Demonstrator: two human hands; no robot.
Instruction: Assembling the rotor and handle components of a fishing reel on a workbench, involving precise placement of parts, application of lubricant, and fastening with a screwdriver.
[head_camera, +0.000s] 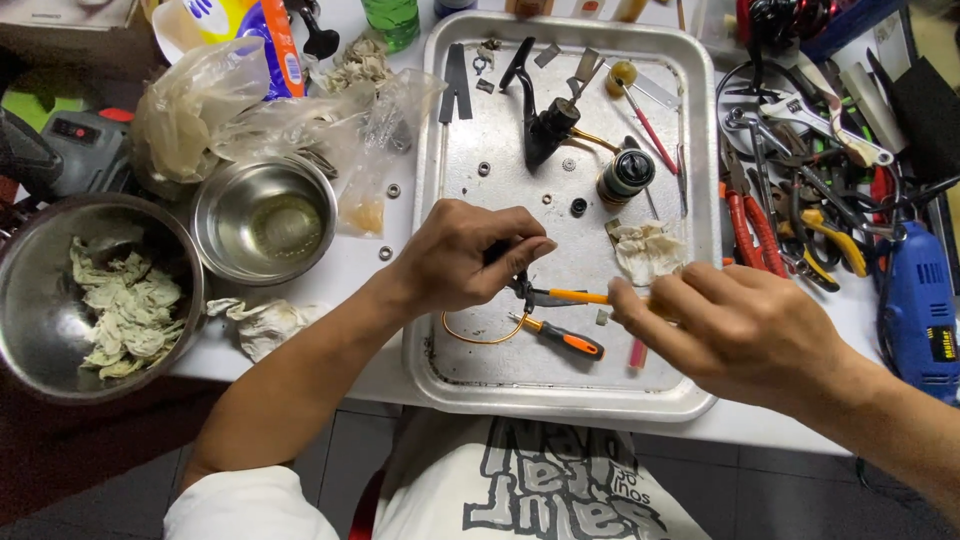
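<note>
Right now, both hands over the near half of a metal tray (700, 200) on a white table (350, 265). Left hand (462, 255) curled tight, thumb and fingers pinched on a small dark part (520, 287) held just above the tray floor; too small to identify, probably a bit of the dismantled mechanism. Right hand (735, 330) closed around an orange-handled screwdriver (575, 296), handle mostly hidden in the fingers, shaft running left, tip meeting the dark part. Second orange-and-black screwdriver (560, 338) flat on the tray just below the first, untouched. Thin orange wire loop (480, 338) beside it, near the tray's front-left corner.

Farther up the tray: black mechanism body with crank arm (545, 120), black cylindrical spool (626, 175) right of it, crumpled rag (648, 250) just above the right hand, small washers and screws scattered between.

Left of tray: small steel bowl (262, 222) with some yellowish liquid, bigger steel bowl (95, 295) full of dirty wadded tissue, another wad (262, 322) on the table near the left forearm, crumpled clear plastic bags (250, 110) behind. Right of tray: heap of pliers, wrenches and cutters (800, 190), blue power tool (918, 305) at the edge.
</note>
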